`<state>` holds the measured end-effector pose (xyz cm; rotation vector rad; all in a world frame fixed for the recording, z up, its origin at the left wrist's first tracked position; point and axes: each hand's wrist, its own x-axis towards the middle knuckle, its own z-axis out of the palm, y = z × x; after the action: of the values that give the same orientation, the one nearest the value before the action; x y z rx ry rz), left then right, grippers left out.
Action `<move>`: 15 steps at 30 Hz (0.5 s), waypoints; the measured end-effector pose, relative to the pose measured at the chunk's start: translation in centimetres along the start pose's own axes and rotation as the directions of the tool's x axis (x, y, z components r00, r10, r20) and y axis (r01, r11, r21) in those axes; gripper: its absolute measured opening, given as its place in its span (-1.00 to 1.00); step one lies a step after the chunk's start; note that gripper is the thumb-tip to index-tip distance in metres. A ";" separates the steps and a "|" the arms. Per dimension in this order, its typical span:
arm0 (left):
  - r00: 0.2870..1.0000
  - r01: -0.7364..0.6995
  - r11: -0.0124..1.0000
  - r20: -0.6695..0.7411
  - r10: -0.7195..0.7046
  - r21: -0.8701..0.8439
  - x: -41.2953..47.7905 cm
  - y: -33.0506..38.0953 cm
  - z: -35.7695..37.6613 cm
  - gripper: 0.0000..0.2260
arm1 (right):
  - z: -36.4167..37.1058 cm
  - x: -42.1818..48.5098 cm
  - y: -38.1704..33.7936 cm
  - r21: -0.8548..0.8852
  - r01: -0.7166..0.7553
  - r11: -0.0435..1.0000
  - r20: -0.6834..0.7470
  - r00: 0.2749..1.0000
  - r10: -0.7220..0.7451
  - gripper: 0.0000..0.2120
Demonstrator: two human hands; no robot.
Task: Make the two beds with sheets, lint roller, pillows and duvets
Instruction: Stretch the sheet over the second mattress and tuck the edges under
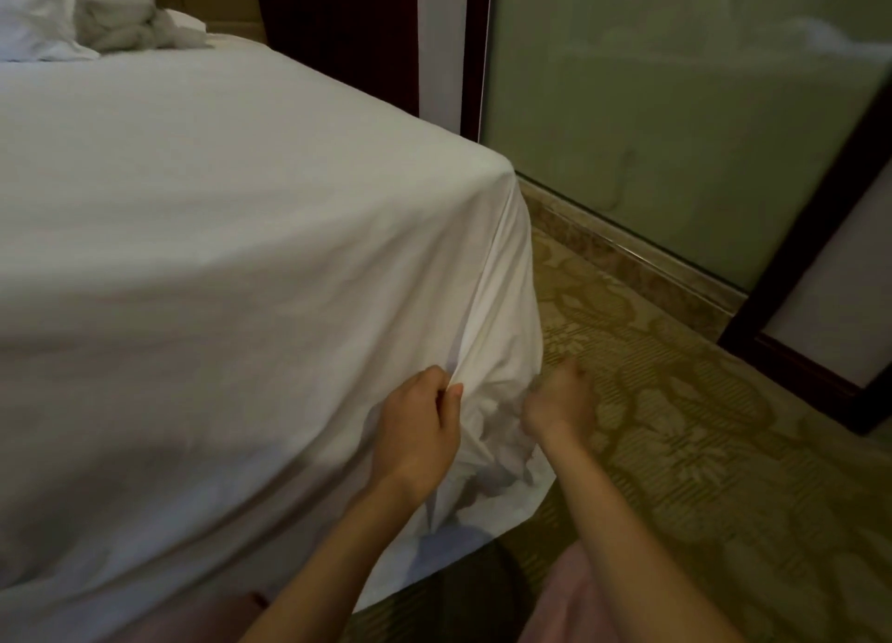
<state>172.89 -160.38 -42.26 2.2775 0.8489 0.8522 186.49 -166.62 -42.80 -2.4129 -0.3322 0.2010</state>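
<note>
A white sheet (pixel 217 237) covers the bed and hangs over its near right corner (pixel 502 169). My left hand (pixel 417 430) pinches a fold of the sheet low on that corner, thumb against fingers. My right hand (pixel 560 401) is fisted at the sheet's right edge, gripping the hanging cloth. The loose bottom hem (pixel 507 512) bunches between my wrists. A white pillow (pixel 34 10) and a crumpled white bundle of linen (pixel 140 19) lie at the bed's far end.
Patterned yellow-green carpet (pixel 700 439) runs to the right of the bed. A frosted glass wall (pixel 675 111) with a dark frame (pixel 791 266) stands beyond it, above a stone sill (pixel 627 261). A dark curtain (pixel 338 29) hangs behind the bed.
</note>
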 end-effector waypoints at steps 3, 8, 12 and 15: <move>0.999 -0.037 0.999 0.013 0.037 -0.013 -0.1 0.5 -0.3 -0.64 | 0.2 0.3 -1.6 0.456 0.172 0.873 -0.070 0.985 -0.158 -0.55; 0.999 -0.044 0.995 0.001 0.044 -0.095 -0.4 1.1 -1.2 -0.68 | 0.5 -1.5 -3.1 0.664 0.023 0.747 0.245 0.938 -0.247 -0.59; 0.990 0.056 0.985 -0.122 -0.077 -0.165 -0.3 0.8 -1.8 -0.79 | 0.6 -3.2 -3.2 0.650 -0.012 0.760 0.347 0.895 -0.282 -0.71; 0.985 0.057 0.981 -0.152 -0.086 -0.184 -0.2 0.3 -1.7 -0.77 | 1.6 -3.9 -2.6 0.529 0.132 0.838 0.275 0.908 -0.316 -0.57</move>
<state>171.67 -160.24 -40.97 2.0317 0.8804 1.0449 181.92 -164.89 -42.05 -1.7929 -0.6437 0.5464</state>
